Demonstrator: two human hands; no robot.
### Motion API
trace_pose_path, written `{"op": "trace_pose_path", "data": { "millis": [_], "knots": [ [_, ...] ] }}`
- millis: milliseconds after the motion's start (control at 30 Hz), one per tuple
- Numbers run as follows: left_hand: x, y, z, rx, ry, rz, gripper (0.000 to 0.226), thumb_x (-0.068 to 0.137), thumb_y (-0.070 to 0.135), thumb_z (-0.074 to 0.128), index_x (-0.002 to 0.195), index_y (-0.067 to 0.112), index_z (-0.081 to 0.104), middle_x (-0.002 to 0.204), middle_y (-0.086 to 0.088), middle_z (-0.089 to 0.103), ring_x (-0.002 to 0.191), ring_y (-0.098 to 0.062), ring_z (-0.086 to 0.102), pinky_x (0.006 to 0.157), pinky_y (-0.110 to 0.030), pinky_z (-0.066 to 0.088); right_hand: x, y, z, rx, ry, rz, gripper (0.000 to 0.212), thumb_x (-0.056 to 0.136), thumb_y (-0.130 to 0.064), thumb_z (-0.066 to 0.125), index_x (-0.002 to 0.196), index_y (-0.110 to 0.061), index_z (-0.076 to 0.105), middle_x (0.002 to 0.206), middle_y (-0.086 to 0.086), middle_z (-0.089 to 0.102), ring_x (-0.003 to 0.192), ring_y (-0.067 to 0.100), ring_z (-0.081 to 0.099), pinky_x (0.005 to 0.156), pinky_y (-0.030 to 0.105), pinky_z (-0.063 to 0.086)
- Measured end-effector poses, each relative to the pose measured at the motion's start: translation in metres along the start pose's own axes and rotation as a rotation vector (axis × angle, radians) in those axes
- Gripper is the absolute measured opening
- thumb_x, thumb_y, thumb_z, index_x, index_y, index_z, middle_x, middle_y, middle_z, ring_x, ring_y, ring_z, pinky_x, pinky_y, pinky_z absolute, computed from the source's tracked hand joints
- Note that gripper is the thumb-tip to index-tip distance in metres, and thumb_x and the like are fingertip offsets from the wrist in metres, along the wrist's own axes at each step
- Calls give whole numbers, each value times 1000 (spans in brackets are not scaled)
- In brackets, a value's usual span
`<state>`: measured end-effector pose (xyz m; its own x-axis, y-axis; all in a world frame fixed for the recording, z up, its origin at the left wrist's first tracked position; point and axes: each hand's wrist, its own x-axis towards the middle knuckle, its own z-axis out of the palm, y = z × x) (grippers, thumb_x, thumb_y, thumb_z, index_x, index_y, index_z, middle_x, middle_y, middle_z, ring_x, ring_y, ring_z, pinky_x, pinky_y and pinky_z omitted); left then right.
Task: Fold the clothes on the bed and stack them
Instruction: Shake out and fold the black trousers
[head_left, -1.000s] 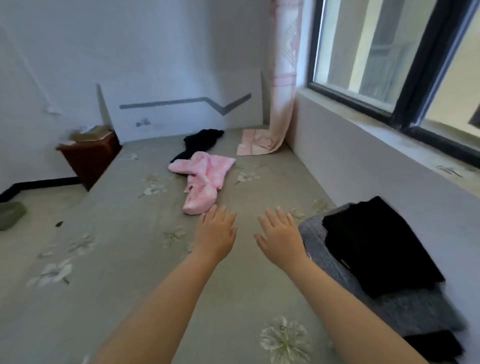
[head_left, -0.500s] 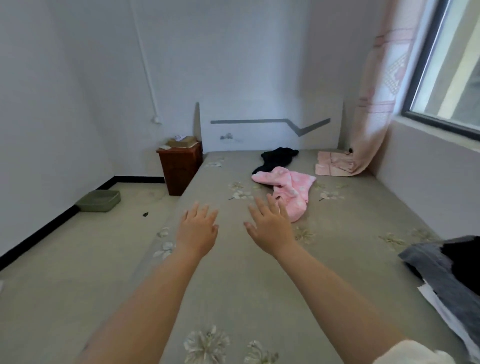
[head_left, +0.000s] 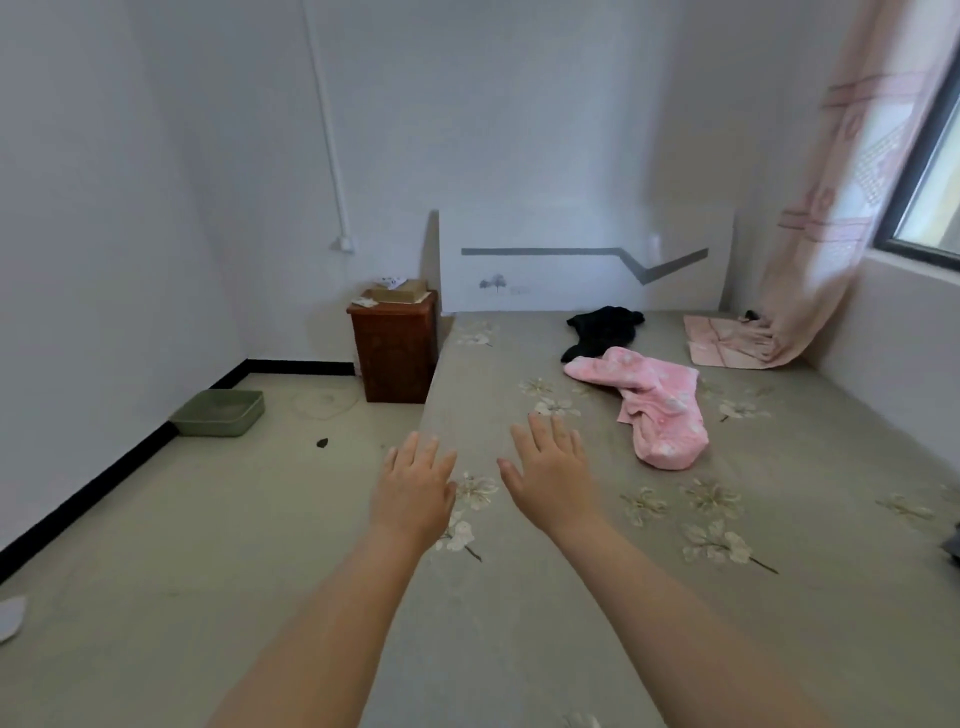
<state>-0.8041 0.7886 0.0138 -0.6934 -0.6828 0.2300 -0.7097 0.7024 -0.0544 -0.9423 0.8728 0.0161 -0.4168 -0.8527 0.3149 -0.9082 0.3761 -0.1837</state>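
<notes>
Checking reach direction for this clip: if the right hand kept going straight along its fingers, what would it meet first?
Likely bare bed sheet; the right hand points left of the pink garment. Depth unclear.

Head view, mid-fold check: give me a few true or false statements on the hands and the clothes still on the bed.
1. Both hands are open and hold nothing. True: the left hand and right hand reach forward with straight fingers.
2. The pink garment is folded flat. False: it lies crumpled on the bed.
3. The black garment lies farther from the hands than the pink one. True: it is near the headboard.
4. The right hand touches the pink garment. False: it is apart from it, short of it and to its left.
5. The brown cabinet stands on the bed. False: it stands on the floor beside it.
</notes>
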Motion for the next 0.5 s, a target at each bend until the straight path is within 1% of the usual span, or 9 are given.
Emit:
{"op": "trace_pose_path", "data": {
  "millis": [100, 200, 367, 500],
  "knots": [
    [19, -52, 3, 5, 1, -11, 48, 98, 35, 29, 144, 22, 23, 154, -2, 16, 142, -22, 7, 114, -36, 9, 33, -42, 21, 18, 12, -18, 55, 96, -41, 32, 144, -16, 24, 154, 9, 16, 142, 28, 8, 114, 40, 7],
    [43, -107, 4, 28, 27, -8, 47, 97, 35, 33, 141, 21, 28, 152, -2, 21, 142, -22, 11, 112, -35, 13, 73, -84, 42, 45, 4, -29, 55, 97, -39, 33, 144, -14, 24, 154, 10, 17, 142, 29, 10, 114, 42, 8],
    [78, -195, 12, 49, -4, -20, 47, 97, 35, 33, 141, 21, 28, 152, -4, 21, 142, -24, 9, 113, -37, 12, 138, -154, 65, 76, -10, -81, 53, 97, -36, 34, 145, -15, 24, 154, 9, 15, 142, 28, 8, 114, 41, 8],
    [110, -251, 21, 56, -2, 25, 49, 97, 35, 33, 143, 21, 26, 152, -4, 21, 142, -24, 10, 113, -37, 11, 179, -175, 76, -4, -8, -128, 52, 97, -35, 35, 144, -16, 25, 154, 8, 14, 143, 27, 6, 114, 42, 7]
  ]
}}
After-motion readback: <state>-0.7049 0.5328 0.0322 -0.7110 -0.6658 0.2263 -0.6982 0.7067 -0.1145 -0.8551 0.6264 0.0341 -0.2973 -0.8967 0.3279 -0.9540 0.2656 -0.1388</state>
